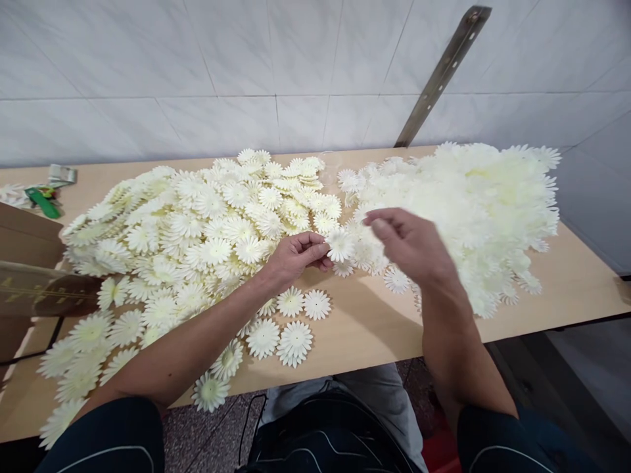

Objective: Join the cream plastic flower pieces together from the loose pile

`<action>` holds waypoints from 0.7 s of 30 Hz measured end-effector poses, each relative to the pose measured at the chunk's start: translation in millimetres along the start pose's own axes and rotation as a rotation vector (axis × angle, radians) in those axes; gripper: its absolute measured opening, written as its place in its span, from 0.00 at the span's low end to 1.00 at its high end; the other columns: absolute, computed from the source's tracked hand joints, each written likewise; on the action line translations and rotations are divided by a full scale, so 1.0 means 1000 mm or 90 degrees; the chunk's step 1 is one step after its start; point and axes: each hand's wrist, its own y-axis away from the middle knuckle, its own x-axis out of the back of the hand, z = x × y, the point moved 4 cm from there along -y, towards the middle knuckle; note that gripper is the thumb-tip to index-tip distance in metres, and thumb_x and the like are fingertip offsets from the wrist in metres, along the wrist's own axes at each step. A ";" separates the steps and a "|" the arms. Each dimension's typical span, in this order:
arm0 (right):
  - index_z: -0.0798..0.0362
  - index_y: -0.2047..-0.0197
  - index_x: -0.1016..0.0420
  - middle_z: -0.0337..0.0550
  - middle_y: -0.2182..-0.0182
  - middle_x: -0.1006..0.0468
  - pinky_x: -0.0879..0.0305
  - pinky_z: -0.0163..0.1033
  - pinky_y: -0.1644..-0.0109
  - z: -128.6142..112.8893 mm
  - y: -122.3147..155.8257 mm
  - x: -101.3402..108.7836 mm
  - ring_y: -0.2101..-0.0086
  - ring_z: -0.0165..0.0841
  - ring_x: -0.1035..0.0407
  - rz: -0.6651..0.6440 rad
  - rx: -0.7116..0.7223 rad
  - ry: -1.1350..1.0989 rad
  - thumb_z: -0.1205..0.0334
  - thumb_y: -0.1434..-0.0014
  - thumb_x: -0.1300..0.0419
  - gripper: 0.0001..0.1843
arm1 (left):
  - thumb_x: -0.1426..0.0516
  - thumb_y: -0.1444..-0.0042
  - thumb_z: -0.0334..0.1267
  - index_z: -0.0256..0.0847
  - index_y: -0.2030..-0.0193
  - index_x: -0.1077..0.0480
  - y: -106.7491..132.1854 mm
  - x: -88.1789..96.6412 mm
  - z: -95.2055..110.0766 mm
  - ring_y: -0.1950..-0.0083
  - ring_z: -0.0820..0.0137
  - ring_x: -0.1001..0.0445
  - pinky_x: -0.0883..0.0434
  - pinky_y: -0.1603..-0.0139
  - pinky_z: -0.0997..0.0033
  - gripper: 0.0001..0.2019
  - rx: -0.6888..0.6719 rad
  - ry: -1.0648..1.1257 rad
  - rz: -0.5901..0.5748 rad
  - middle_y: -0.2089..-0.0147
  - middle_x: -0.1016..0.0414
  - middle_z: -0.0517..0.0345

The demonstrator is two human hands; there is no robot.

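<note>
Pinched between the thumb and fingers of my left hand is a pale cream artificial flower head with many narrow petals. My right hand is raised to the right of it, apart from it and slightly blurred. Its thumb and fingers are drawn together, and I cannot make out anything between them. A large pile of similar flower heads lies under and beyond my left arm. On the right, beyond my right hand, is another heap of pale petal pieces.
The wooden table stands against a tiled wall. A slotted metal upright leans near the back edge. At far left are a green-handled tool and a brown box. Several flower heads lie near the front edge.
</note>
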 end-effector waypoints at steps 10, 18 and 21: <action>0.50 0.73 0.30 0.33 0.78 0.40 0.53 0.38 0.71 0.011 0.002 -0.053 0.74 0.28 0.48 -0.286 -0.086 -0.115 0.25 0.46 0.28 0.36 | 0.24 0.44 0.54 0.37 0.59 0.23 -0.001 -0.001 -0.003 0.67 0.70 0.17 0.20 0.61 0.70 0.23 0.015 -0.024 -0.058 0.69 0.18 0.56; 0.48 0.75 0.44 0.33 0.78 0.46 0.53 0.40 0.69 0.011 0.001 -0.056 0.73 0.29 0.50 -0.154 0.007 0.079 0.33 0.35 0.38 0.32 | 0.25 0.43 0.55 0.38 0.60 0.25 -0.002 -0.001 -0.003 0.66 0.70 0.17 0.21 0.62 0.72 0.24 0.040 0.027 -0.028 0.69 0.20 0.57; 0.48 0.75 0.44 0.34 0.78 0.45 0.51 0.40 0.68 0.008 0.002 -0.059 0.73 0.30 0.48 -0.142 0.030 0.104 0.36 0.32 0.43 0.30 | 0.25 0.43 0.55 0.38 0.60 0.25 -0.001 -0.001 -0.003 0.66 0.70 0.17 0.21 0.62 0.72 0.24 0.050 0.026 -0.022 0.69 0.21 0.58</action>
